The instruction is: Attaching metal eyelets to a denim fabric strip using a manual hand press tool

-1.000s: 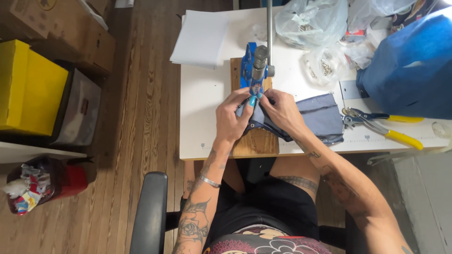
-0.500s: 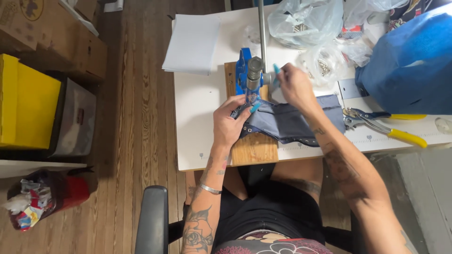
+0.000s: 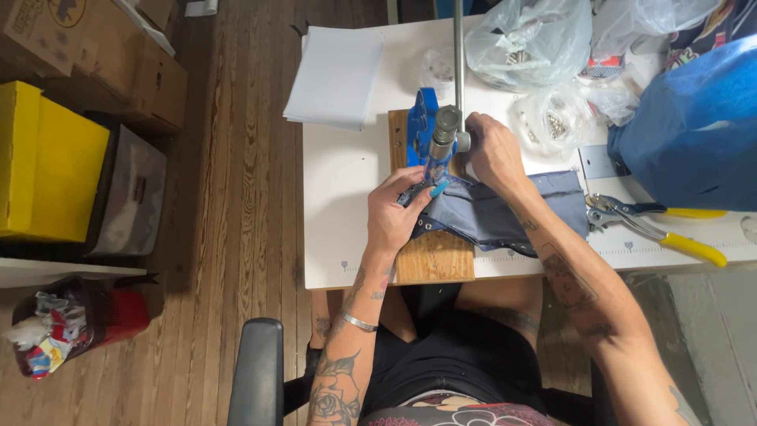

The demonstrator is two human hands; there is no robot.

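Observation:
A blue hand press (image 3: 430,130) with a tall metal lever stands on a wooden board (image 3: 432,256) on the white table (image 3: 339,181). A piece of dark blue denim (image 3: 505,213) lies across the board under the press head. My left hand (image 3: 398,209) pinches the denim's left edge and holds it in place below the press. My right hand (image 3: 493,150) rests against the right side of the press head, beside the lever's base; whether it grips anything there I cannot tell.
Yellow-handled pliers (image 3: 662,229) lie right of the denim. Clear bags of metal parts (image 3: 536,47) and a blue fabric heap (image 3: 694,126) crowd the back right. A paper stack (image 3: 335,75) sits back left. Cardboard boxes, a yellow bin (image 3: 47,166) and a chair arm (image 3: 256,371) surround the table.
My right hand left the denim and rose to the side of the press head. My left hand stayed on the fabric under the press.

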